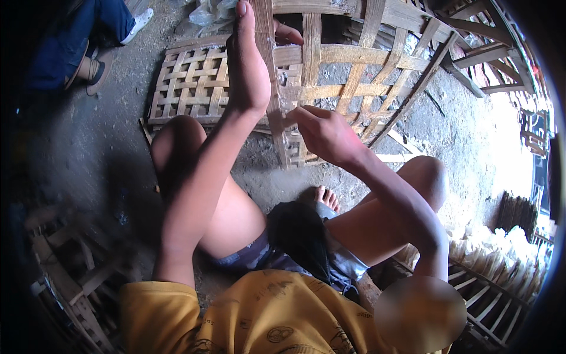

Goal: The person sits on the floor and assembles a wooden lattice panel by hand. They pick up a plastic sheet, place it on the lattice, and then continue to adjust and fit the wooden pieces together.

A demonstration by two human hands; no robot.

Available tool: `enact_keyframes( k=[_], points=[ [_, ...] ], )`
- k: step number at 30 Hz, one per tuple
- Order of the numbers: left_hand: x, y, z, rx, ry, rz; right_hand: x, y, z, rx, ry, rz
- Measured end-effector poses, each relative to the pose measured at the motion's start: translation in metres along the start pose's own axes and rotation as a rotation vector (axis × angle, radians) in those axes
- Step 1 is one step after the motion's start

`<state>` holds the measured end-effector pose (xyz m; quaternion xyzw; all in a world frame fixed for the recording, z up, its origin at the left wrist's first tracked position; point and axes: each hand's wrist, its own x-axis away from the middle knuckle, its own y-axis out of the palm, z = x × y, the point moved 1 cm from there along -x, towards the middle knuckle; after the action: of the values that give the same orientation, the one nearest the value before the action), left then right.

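A woven bamboo panel [348, 91] with wide flat slats stands upright in front of me, its wooden edge bar [277, 112] running toward my knees. My left hand [250, 76] grips this bar from the left: the thumb points away along it, and fingertips show on the far side between the slats. Lower down, on the right of the bar, my right hand [327, 133] is closed, thumb and forefinger pressed together against the bar. What lies in that pinch, if anything, is too small to make out.
Another woven bamboo panel [191, 79] lies on the grey dirt floor behind my left knee. Wooden frames [489, 53] stand at the far right, slatted pieces [489, 301] at the near right and more frames [82, 283] at the left. Another person's leg [94, 35] shows at the far left.
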<state>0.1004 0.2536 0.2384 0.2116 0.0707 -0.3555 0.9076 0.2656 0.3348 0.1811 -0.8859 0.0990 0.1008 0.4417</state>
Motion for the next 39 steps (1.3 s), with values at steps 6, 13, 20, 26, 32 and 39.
enact_keyframes(
  k=[6,13,20,26,32,39],
  points=[
    [0.003,0.005,0.001,-0.014,0.007,0.003,-0.010,-0.018,-0.021,-0.143,-0.032,0.251],
    [0.002,-0.004,-0.003,-0.023,0.016,0.042,0.000,0.012,-0.006,0.011,0.029,0.002],
    [0.010,0.008,0.005,-0.058,0.043,0.007,-0.010,-0.019,-0.020,-0.009,-0.098,0.306],
    [0.002,-0.004,-0.005,-0.022,-0.010,0.134,-0.015,0.008,-0.007,0.019,-0.061,0.270],
    [0.001,0.001,-0.001,-0.033,-0.033,0.220,-0.008,0.027,0.004,-0.157,-0.018,0.245],
    [-0.010,-0.007,-0.013,-0.112,0.018,0.285,-0.009,0.037,0.014,-0.203,0.086,0.099]
  ],
)
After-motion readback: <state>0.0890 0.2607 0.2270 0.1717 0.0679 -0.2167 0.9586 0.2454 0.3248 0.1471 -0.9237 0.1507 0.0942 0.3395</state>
